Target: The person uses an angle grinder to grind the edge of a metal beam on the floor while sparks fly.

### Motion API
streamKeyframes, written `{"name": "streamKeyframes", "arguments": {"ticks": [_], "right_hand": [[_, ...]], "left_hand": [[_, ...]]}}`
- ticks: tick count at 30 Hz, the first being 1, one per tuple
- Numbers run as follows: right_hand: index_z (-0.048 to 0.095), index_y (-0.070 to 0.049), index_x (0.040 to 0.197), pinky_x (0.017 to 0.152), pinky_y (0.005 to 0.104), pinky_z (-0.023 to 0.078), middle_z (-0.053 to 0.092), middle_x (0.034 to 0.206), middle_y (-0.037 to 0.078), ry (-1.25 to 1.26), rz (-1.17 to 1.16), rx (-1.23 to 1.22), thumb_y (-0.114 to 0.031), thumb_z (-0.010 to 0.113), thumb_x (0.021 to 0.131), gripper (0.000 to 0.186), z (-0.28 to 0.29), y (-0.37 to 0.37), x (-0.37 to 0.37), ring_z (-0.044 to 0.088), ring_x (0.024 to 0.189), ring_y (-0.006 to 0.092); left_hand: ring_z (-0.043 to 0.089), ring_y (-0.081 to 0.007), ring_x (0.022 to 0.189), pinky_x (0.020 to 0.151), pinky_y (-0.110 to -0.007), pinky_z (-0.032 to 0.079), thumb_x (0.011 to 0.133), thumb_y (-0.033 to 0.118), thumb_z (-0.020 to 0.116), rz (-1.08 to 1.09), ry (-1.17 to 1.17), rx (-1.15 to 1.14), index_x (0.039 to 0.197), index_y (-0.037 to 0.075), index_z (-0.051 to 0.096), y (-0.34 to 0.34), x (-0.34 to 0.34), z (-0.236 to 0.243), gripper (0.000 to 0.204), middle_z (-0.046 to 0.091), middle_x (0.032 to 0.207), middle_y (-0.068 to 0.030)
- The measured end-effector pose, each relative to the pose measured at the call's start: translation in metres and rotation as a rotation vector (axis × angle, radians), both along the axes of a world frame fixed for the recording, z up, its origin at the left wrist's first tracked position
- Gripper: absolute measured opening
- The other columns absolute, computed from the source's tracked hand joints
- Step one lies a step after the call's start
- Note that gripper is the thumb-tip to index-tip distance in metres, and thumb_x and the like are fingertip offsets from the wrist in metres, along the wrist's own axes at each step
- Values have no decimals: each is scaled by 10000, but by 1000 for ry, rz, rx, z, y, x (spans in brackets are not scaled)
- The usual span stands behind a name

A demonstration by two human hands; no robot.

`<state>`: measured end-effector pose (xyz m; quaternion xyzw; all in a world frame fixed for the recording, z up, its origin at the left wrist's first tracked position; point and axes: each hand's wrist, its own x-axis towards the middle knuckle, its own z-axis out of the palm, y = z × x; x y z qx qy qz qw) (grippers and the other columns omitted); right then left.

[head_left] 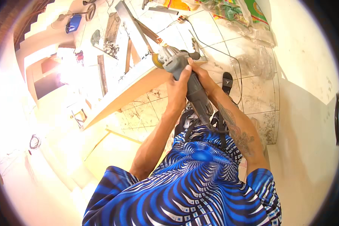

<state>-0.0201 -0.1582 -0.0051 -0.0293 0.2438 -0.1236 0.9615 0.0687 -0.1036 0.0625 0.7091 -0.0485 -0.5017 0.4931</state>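
Both hands hold a grey and black angle grinder (196, 92) in front of my body, its head pointing away and to the left. My left hand (178, 86) is wrapped round the body from the left, thumb on top. From the other side my right hand (204, 78) grips it just behind the head; some of its fingers are hidden underneath. A yellowish disc (157, 61) shows at the grinder's left side, by the end of a long metal bar (133, 26). Whether disc and bar touch, I cannot tell. A black side handle (194, 55) sticks out to the right.
A pale wooden board or bench (133, 81) runs diagonally at the left, bearing metal pieces. A black cord (235, 62) crosses the tiled floor (258, 90) on the right, near a black slipper (227, 81). Plastic sheeting (258, 62) lies along the right wall (305, 94).
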Motion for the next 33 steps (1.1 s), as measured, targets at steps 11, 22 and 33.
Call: {"name": "streamKeyframes", "arguments": {"ticks": [11,22,33], "right_hand": [[616,-19,1093,637,200,501,640,927,26,93,80,-250,-514,494,976,523,6,-5,-3,603,760,52],[646,18,1084,736,225,482,649,947,53,250,210,-545,-487,497,982,536,39,-15,0,601,853,89],[636,41,1093,732,267,476,658,906,89,455,473,-1038,-527,546,938,596,82,-34,18,600,819,141]], "left_hand": [[640,-163,816,704,-295,551,900,285,667,74,148,-123,1161,-48,536,9,-1,-3,443,624,1000,-109],[656,-185,849,735,-329,573,927,371,599,96,294,-280,1238,-12,478,26,5,-19,509,614,1023,-119],[606,-179,1024,884,-338,515,880,505,627,219,527,-530,1288,20,465,29,5,-36,655,586,1139,-93]]}}
